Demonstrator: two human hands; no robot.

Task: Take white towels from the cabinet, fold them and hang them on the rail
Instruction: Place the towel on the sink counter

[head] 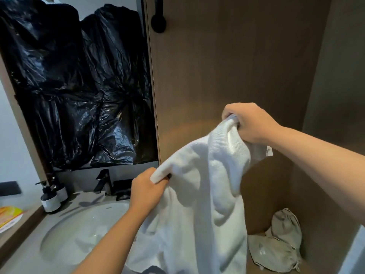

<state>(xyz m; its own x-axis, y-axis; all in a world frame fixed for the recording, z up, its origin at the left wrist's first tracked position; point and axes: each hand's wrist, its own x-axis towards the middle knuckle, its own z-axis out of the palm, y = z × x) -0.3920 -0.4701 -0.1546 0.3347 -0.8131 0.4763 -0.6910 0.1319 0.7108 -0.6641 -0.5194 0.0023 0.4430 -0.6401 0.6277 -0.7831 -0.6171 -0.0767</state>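
Both the left hand (147, 189) and right hand (245, 122) pinched separate edges of the white terry-cloth towel (197, 194), apparently spreading it out for folding.

Dim, soft light; glare glints on the black plastic (83, 86) left of the cabinet (227, 76); wide-angle bending at the edges.

Only the person's two arms and hands show, reaching in from the near edge. Both forearms are bare as far as they can be seen; no sleeve, cuff or glove shows on either. The left hand (147, 191) carries no ring, and its wrist no watch or band. The right hand (249, 123) is likewise unadorned, with a bare wrist behind it. One fingertip of the left hand shows a dark nail.
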